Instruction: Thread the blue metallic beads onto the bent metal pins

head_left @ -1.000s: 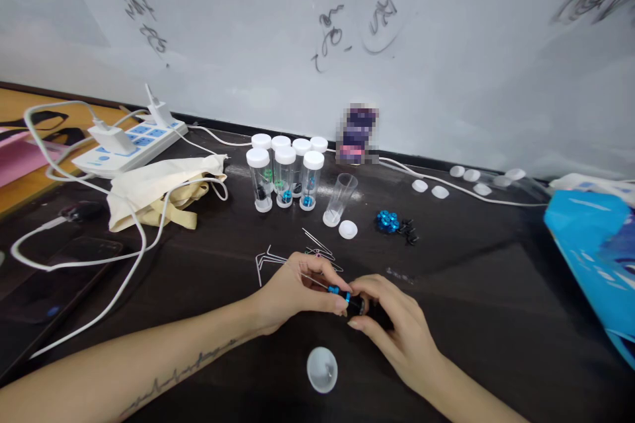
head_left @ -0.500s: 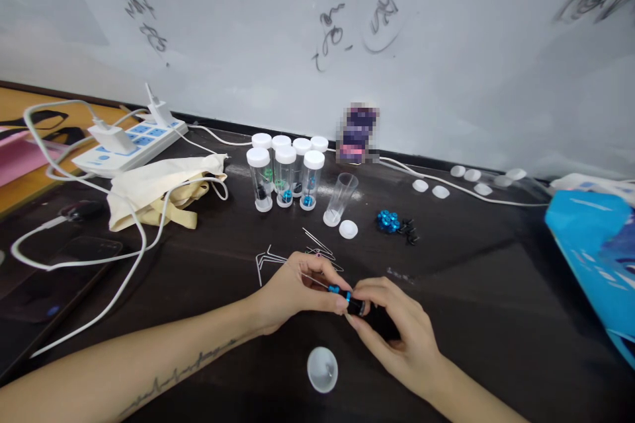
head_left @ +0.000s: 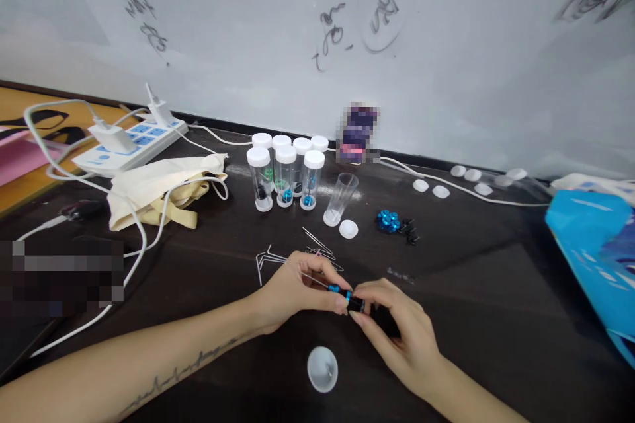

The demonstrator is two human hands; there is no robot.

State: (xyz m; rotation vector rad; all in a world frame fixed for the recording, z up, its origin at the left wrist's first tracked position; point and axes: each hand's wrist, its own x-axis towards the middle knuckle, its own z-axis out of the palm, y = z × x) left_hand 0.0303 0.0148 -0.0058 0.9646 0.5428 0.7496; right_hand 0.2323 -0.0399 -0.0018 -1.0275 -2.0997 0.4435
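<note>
Between my two hands is a small black cylindrical piece with blue metal rings (head_left: 349, 297). My left hand (head_left: 310, 284) pinches its blue end between thumb and fingers. A thin metal rod (head_left: 316, 279) runs from that end back into the left palm; its far end is hidden. At the black end, the thumb and forefinger of my right hand (head_left: 397, 320) are closed around the piece. Just beyond the left hand lie several bent hex keys (head_left: 268, 258) and thin metal pins (head_left: 320, 241). Nearer to me stands a small white cup-like cap (head_left: 322, 370).
Several clear tubes with white lids (head_left: 285, 175) stand at the back. An open tube (head_left: 341, 198) has a white lid (head_left: 348, 229) beside it. Blue nuts (head_left: 387, 221) and black screws (head_left: 409, 231) lie to the right. A power strip (head_left: 133, 145), cloth bag (head_left: 163, 188) and blue package (head_left: 590, 258) flank these.
My right fingertips have shifted slightly on the black end of the piece, showing a bit more of it. My left hand has stayed almost still.
</note>
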